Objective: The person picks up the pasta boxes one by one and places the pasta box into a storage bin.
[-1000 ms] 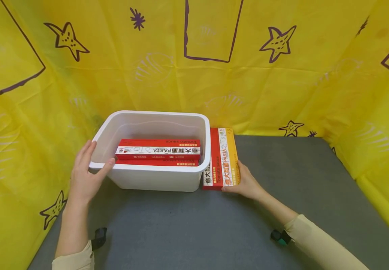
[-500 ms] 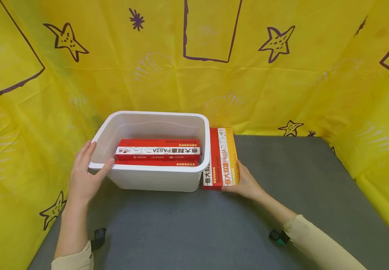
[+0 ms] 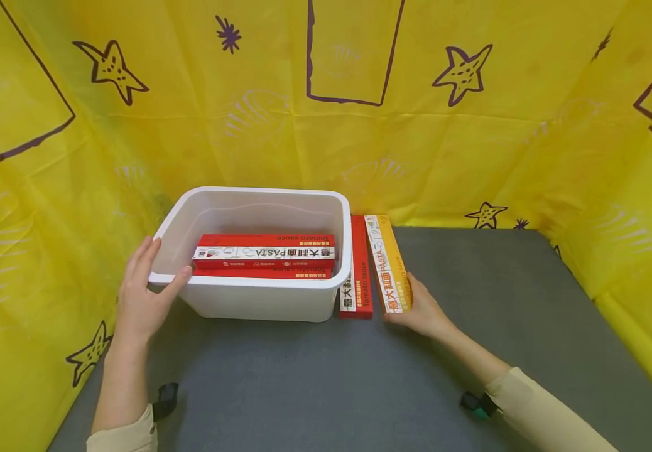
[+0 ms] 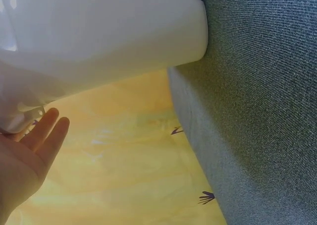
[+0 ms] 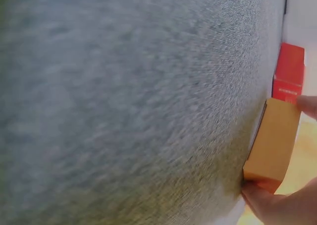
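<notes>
A white plastic bin (image 3: 264, 300) holds red pasta boxes (image 3: 264, 252), one on top of another. My left hand (image 3: 147, 295) holds the bin's near left corner, thumb at the front rim and fingers along the outer left side; in the left wrist view its fingertips (image 4: 59, 128) lie near the bin wall. Right of the bin, my right hand (image 3: 419, 307) grips the near end of a yellow pasta box (image 3: 391, 267), thumb at the near end and fingers on the right side. A red pasta box (image 3: 362, 270) lies between the bin and the yellow box, partly hidden by the bin's rim.
The grey cloth-covered table (image 3: 303, 383) extends in front of the bin and to the right of the boxes. Yellow printed curtains (image 3: 258, 94) close off the back and both sides, close behind the bin.
My right hand has drawn the near end of the yellow pasta box to the right, opening a gap to the red box beside it. The left hand stays at the bin corner.
</notes>
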`<state>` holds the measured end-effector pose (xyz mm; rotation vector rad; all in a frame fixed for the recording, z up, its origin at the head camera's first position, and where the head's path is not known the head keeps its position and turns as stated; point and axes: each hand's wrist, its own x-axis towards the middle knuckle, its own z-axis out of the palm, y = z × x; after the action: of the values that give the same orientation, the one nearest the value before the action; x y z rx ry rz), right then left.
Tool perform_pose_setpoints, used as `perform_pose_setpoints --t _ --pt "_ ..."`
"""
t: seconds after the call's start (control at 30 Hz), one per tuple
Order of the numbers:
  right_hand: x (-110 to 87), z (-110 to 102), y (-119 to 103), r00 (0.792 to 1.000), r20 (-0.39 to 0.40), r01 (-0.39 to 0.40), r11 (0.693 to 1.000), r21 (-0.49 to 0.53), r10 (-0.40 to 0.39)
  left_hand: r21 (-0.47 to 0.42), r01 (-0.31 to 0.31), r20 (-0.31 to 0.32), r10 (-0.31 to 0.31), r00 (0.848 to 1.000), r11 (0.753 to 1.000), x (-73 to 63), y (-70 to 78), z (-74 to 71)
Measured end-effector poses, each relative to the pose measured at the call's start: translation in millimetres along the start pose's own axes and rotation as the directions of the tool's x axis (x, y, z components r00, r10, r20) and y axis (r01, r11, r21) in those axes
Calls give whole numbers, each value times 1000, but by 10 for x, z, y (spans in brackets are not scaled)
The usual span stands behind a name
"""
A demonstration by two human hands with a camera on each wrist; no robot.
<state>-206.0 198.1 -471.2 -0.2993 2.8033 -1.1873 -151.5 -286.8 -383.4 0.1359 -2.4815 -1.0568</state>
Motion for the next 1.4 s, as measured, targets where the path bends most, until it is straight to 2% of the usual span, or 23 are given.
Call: perform_pose_setpoints --t 0.33,0.67,0.9,1.4 --pt "-78 -108 91 1000 -20 14 1000 -21 -14 -18 4 -11 -4 1000 1000 8 7 4" --pt "-141 -91 169 998 -51 36 999 -39 -38 -28 13 -11 -14 1000 1000 0 11 7" --pt "-130 -78 199 996 -72 58 997 -48 -61 -69 20 -20 -22 1000 997 3 10 12" --pt "-194 -134 203 989 -128 -76 997 18 78 -95 42 -3 -43 999 995 9 8 27"
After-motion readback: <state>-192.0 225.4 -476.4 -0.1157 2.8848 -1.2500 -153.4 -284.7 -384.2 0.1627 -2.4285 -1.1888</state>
